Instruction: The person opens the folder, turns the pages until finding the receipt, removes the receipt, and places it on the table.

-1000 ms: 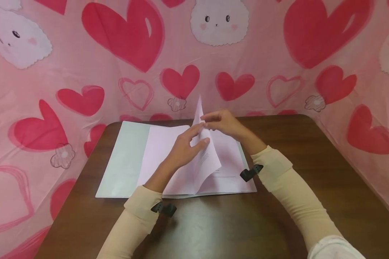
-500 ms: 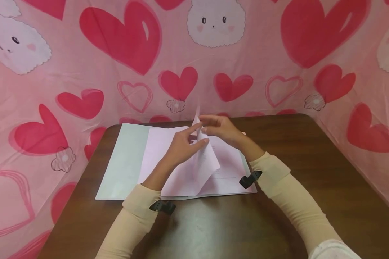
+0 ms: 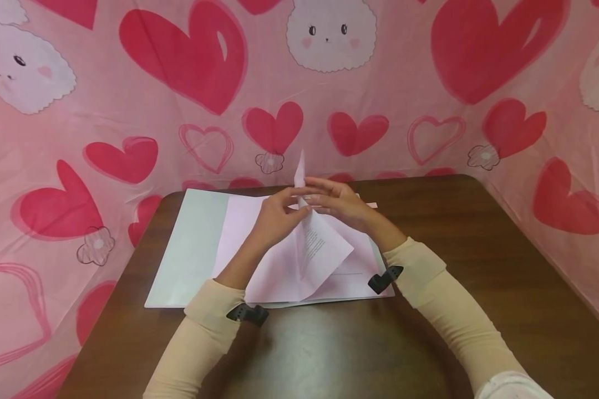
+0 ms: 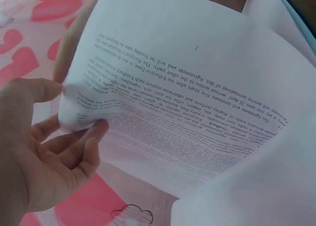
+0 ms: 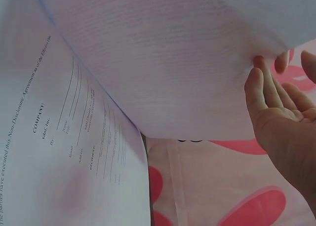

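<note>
Page 2 (image 4: 197,75) leaned up from the open folder (image 3: 187,249), its far edge among the fingers. The right hand (image 3: 346,206) touched it, fingers extended; whether the left hand's (image 3: 279,217) grip pinched it, I couldn't tell. Worktop (image 3: 459,249) stretched broadly rightward.

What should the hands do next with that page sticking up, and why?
Probably the left hand should lower the raised page toward the left. It stands up between the paper lying on the left and the page with blank lines on the right, and the right hand touches it too.
</note>
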`<state>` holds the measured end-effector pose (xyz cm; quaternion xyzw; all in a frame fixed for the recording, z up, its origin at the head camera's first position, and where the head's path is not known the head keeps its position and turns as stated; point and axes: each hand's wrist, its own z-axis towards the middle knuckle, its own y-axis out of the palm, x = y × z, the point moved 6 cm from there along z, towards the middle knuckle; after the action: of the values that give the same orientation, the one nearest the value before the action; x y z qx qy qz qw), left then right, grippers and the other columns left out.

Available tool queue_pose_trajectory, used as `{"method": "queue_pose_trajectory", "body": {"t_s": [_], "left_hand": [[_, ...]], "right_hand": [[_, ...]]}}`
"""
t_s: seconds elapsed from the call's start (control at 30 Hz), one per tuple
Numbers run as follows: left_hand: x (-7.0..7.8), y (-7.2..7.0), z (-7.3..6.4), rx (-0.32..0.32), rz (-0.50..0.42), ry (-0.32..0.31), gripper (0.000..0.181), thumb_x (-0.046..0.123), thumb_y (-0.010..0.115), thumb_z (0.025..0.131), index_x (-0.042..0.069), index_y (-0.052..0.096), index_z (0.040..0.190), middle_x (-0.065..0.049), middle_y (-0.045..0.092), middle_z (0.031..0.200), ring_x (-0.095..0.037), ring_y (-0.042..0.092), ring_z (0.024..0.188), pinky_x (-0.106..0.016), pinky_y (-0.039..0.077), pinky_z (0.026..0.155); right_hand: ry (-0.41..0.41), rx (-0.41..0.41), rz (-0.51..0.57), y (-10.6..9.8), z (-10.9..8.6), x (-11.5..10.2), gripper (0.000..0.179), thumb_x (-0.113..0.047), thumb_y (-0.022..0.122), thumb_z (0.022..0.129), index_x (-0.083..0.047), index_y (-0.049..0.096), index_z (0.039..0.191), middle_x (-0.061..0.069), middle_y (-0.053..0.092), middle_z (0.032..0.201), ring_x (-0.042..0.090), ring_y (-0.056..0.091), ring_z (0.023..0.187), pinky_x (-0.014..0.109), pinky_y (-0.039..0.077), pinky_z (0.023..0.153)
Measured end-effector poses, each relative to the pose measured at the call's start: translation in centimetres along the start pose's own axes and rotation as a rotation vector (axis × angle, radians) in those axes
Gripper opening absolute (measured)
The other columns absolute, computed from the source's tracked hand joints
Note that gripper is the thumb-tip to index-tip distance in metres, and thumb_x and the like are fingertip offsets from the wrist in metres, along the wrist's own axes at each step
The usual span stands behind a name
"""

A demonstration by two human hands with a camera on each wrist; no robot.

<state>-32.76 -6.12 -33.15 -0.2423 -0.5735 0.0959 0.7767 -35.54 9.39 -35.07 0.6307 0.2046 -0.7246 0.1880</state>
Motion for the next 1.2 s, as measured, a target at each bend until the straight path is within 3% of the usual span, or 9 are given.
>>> {"method": "queue_pose_trajectory", "body": {"t_s": [0.17, 0.3, 0.4, 0.53, 0.73, 0.87, 0.97, 1.07, 1.2], "left_hand": [[-0.2, -0.8, 0.3, 0.060, -0.028, -0.029, 0.022, 0.023, 0.069, 0.093, 0.007, 0.068, 0.107, -0.014, 0.070, 0.129, -0.031, 0.071, 0.117, -0.045, 0.062, 0.090], [-0.2, -1.7, 0.5, 0.085, 0.056, -0.041, 0.016, 0.021, 0.069, 0.091, 0.007, 0.065, 0.097, -0.016, 0.070, 0.130, -0.031, 0.071, 0.117, -0.045, 0.063, 0.086], [-0.2, -2.4, 0.6, 0.065, 0.107, -0.045, 0.014, 0.016, 0.064, 0.091, 0.006, 0.067, 0.099, -0.020, 0.072, 0.126, -0.033, 0.075, 0.108, -0.045, 0.063, 0.082], [0.4, -3.2, 0.5, 0.022, 0.194, -0.028, 0.024, 0.013, 0.058, 0.093, 0.005, 0.075, 0.107, -0.019, 0.076, 0.113, -0.031, 0.077, 0.091, -0.042, 0.063, 0.078], [0.7, -4.2, 0.4, -0.029, 0.313, 0.004, 0.029, 0.012, 0.057, 0.095, 0.003, 0.077, 0.114, -0.018, 0.077, 0.114, -0.030, 0.072, 0.094, -0.037, 0.060, 0.074], [0.5, -5.1, 0.1, -0.076, 0.293, -0.016, 0.032, 0.011, 0.056, 0.095, -0.001, 0.074, 0.119, -0.021, 0.075, 0.115, -0.028, 0.076, 0.080, -0.032, 0.059, 0.067], [-0.1, -5.8, -0.2, -0.108, 0.286, -0.050, 0.036, 0.012, 0.057, 0.094, -0.002, 0.071, 0.124, -0.023, 0.073, 0.118, -0.026, 0.077, 0.073, -0.041, 0.064, 0.076], [-0.6, -6.5, -0.4, -0.135, 0.308, -0.088, 0.039, 0.015, 0.060, 0.094, -0.002, 0.069, 0.127, -0.024, 0.073, 0.119, -0.024, 0.077, 0.071, -0.049, 0.062, 0.086], [-1.5, -7.3, -0.7, -0.157, 0.341, -0.125, 0.042, 0.016, 0.064, 0.091, -0.001, 0.068, 0.129, -0.024, 0.073, 0.121, -0.027, 0.077, 0.081, -0.051, 0.061, 0.089]], "right_hand": [[0.001, -0.030, 0.032, 0.3, 0.0, 0.2, 0.055, -0.009, 0.044, 0.105, -0.008, 0.032, 0.159, 0.023, 0.043, 0.158, 0.030, 0.060, 0.136, 0.047, 0.046, 0.113], [-0.005, -0.084, 0.055, 0.8, -0.1, 0.2, 0.056, -0.012, 0.040, 0.107, -0.006, 0.027, 0.161, 0.026, 0.041, 0.159, 0.041, 0.051, 0.142, 0.054, 0.041, 0.117], [0.006, -0.107, 0.063, 1.0, -0.2, 0.5, 0.056, -0.013, 0.038, 0.107, -0.006, 0.025, 0.161, 0.027, 0.039, 0.159, 0.047, 0.046, 0.143, 0.057, 0.039, 0.119], [0.016, -0.102, 0.058, 0.5, -0.4, 1.0, 0.057, -0.014, 0.037, 0.106, -0.007, 0.024, 0.161, 0.027, 0.039, 0.159, 0.046, 0.046, 0.144, 0.058, 0.037, 0.120], [0.023, -0.041, -0.001, -1.1, -1.3, 2.3, 0.055, -0.016, 0.040, 0.107, -0.006, 0.029, 0.160, 0.024, 0.043, 0.158, 0.038, 0.051, 0.143, 0.052, 0.040, 0.119], [0.005, 0.023, -0.153, -2.2, -2.3, 2.9, 0.051, -0.014, 0.047, 0.106, -0.004, 0.040, 0.155, 0.024, 0.051, 0.152, 0.039, 0.053, 0.140, 0.049, 0.045, 0.116], [-0.002, 0.050, -0.325, -2.9, -3.2, 3.5, 0.049, -0.012, 0.052, 0.104, -0.001, 0.045, 0.151, 0.024, 0.055, 0.149, 0.040, 0.053, 0.140, 0.051, 0.045, 0.115], [0.016, 0.053, -0.490, -3.6, -4.3, 4.3, 0.049, -0.014, 0.057, 0.103, 0.000, 0.048, 0.149, 0.023, 0.055, 0.149, 0.041, 0.051, 0.142, 0.054, 0.042, 0.116], [0.083, 0.056, -0.674, -4.8, -5.7, 6.0, 0.053, -0.023, 0.062, 0.101, -0.005, 0.050, 0.149, 0.019, 0.054, 0.152, 0.041, 0.047, 0.144, 0.062, 0.040, 0.116]]}}
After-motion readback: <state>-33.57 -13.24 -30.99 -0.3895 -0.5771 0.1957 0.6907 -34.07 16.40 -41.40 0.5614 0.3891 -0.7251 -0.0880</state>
